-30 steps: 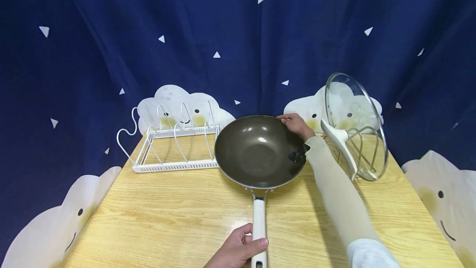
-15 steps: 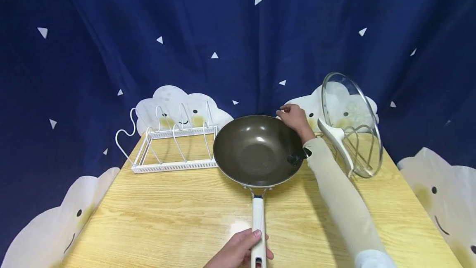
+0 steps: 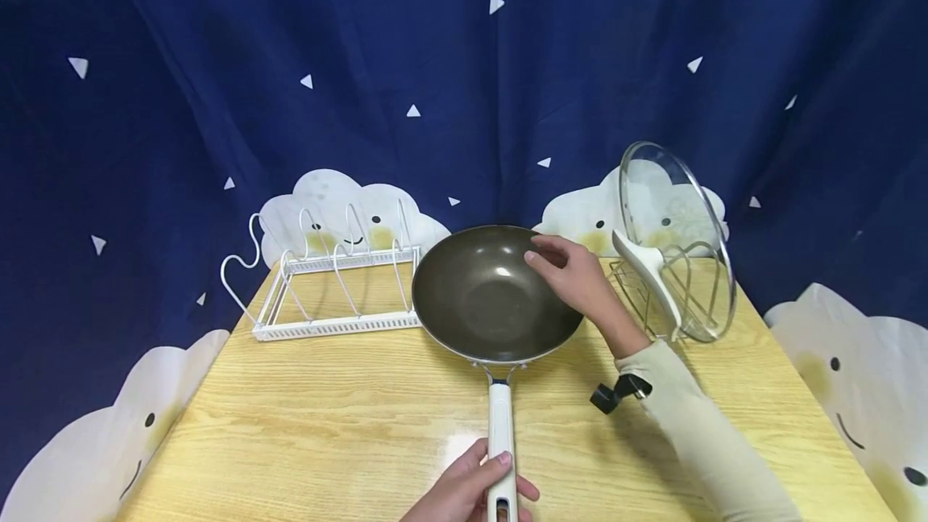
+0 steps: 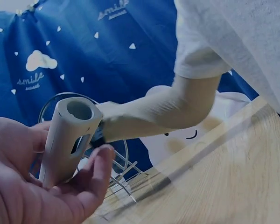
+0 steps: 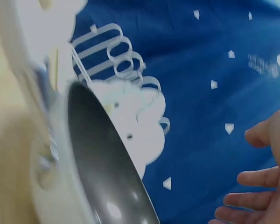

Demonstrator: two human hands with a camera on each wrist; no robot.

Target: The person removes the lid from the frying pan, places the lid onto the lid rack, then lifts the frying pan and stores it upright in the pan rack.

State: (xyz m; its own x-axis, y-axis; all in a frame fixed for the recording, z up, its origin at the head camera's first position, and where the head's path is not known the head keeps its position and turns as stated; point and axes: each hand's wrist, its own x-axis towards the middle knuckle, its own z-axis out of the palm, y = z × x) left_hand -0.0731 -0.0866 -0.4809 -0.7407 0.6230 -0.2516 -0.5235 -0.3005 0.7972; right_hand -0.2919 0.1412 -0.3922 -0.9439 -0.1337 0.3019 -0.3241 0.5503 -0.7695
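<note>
A dark-lined wok (image 3: 500, 304) with a pale handle (image 3: 500, 417) is in the middle of the table, its handle pointing toward me. My left hand (image 3: 470, 483) grips the handle near its end, thumb on top and fingers passing underneath. In the left wrist view that hand (image 4: 56, 186) is beside the hollow handle end (image 4: 72, 126). Over the wok's right side hovers my right hand (image 3: 573, 276), fingers loosely bent and holding nothing. The right wrist view shows this hand (image 5: 266, 182) with fingers spread, apart from the wok (image 5: 107, 163).
A white wire pan rack (image 3: 337, 325) stands to the left of the wok. On the right, a glass lid (image 3: 725, 264) with a white handle (image 3: 656, 264) leans upright in a metal wire stand (image 3: 631, 292). A blue patterned curtain (image 3: 464, 63) hangs behind the wooden table (image 3: 326, 425).
My right hand has left the wok's far right rim and come nearer to me, over the wok. My left hand has changed its hold, its fingers now showing right of the handle.
</note>
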